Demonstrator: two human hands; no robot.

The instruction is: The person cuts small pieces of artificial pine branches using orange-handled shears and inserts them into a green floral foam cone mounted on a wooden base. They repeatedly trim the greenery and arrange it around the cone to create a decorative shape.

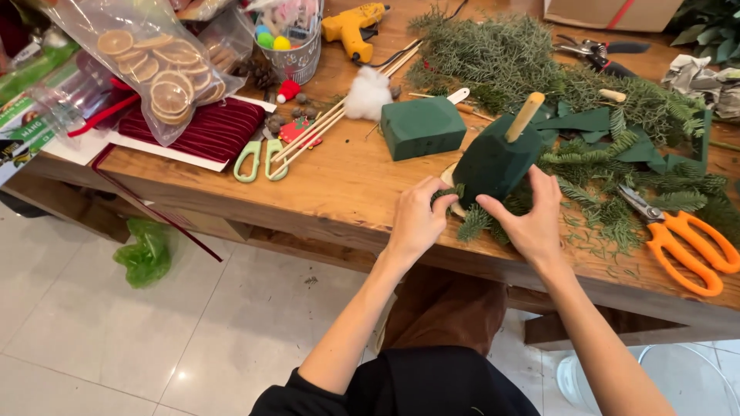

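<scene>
From the head camera, the left hand [416,219] pinches a short green fir sprig [447,194] against the base of the dark green carved foam cone [493,162] near the wooden desk [347,185] edge. The right hand [532,219] lies open-fingered against the cone's front, bracing it, gripping nothing. To do it well, I judge, keep that brace firm and push the sprig in straight, low on the foam.

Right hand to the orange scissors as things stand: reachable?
Probably yes. The right hand rests on the carved green foam block, and the orange scissors lie beside it on that side, with only loose sprigs between.
</scene>
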